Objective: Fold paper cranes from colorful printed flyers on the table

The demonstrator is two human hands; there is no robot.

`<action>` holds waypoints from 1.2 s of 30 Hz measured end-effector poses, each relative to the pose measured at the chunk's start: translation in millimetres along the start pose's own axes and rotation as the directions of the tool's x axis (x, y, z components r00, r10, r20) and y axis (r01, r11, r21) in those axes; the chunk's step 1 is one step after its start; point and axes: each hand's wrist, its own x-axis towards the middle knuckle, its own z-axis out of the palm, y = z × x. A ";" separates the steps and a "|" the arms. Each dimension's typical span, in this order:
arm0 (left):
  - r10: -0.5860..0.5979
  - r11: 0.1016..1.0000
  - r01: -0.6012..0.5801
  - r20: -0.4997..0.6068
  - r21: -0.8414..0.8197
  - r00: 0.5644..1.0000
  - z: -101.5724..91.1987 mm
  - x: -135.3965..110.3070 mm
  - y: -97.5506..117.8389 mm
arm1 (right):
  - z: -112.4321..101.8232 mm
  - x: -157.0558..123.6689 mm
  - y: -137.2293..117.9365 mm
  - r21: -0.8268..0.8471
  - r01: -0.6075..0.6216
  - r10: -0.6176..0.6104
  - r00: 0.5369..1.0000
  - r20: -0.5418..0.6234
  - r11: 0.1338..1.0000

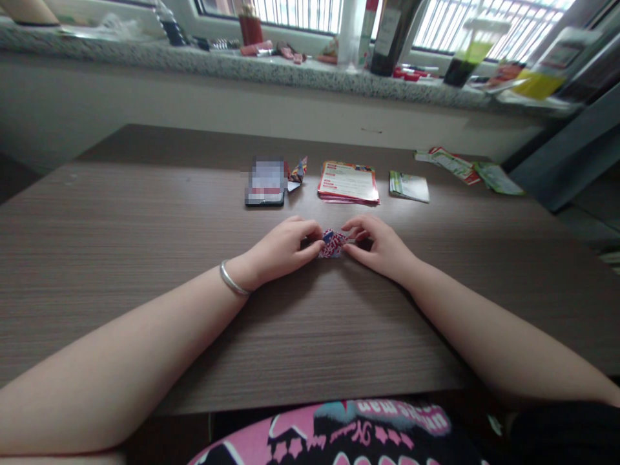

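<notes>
A small folded patterned paper, red, white and blue, is on the table between my two hands. My left hand pinches its left edge with thumb and fingers, a silver bangle round that wrist. At the paper's right edge my right hand has its thumb and curled fingertips on it. The fingertips partly cover both ends of the paper, so its full shape is hidden.
Beyond my hands lie a phone-like device with a blurred screen, a folded colourful paper piece, a stack of printed cards and a smaller stack. Green and red packets lie far right. Bottles crowd the windowsill.
</notes>
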 end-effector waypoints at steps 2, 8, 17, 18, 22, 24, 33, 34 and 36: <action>0.008 1.000 -0.009 0.018 0.018 1.000 1.0 0.5 -0.1 | -0.5 0.8 -1.6 -0.096 0.048 -0.045 0.999 0.027 0.994; 0.027 0.991 -0.024 -0.021 0.134 0.999 2.4 1.6 0.5 | 2.9 5.4 5.8 -0.226 0.020 -0.021 1.000 0.000 0.974; 0.106 0.970 -0.090 -0.057 0.227 0.993 5.0 1.3 -5.7 | 0.3 5.7 10.8 -0.365 0.123 -0.095 0.991 0.096 0.923; 0.126 0.961 -0.104 -0.070 0.256 0.990 5.2 1.2 -6.5 | -0.4 5.5 9.1 -0.394 0.130 -0.098 0.990 0.101 0.910; 0.211 0.903 -0.161 -0.085 0.398 0.974 4.1 -0.4 -5.3 | -2.3 4.2 0.0 -0.502 0.210 -0.157 0.977 0.147 0.839; 0.234 0.869 -0.179 -0.064 0.460 0.970 2.6 -1.4 -1.8 | -2.9 3.7 -3.9 -0.515 0.272 -0.198 0.961 0.195 0.813; 0.172 0.806 -0.212 0.124 0.553 0.977 -0.7 -7.4 19.3 | -9.5 5.0 -9.7 -0.494 0.345 -0.210 0.928 0.308 0.798; 0.179 0.800 -0.224 0.136 0.556 0.974 -0.6 -8.8 20.5 | -10.0 4.9 -10.5 -0.504 0.334 -0.199 0.932 0.303 0.797; 0.199 0.790 -0.254 0.158 0.558 0.967 -0.1 -11.3 22.0 | -11.0 4.6 -12.8 -0.529 0.311 -0.171 0.940 0.297 0.790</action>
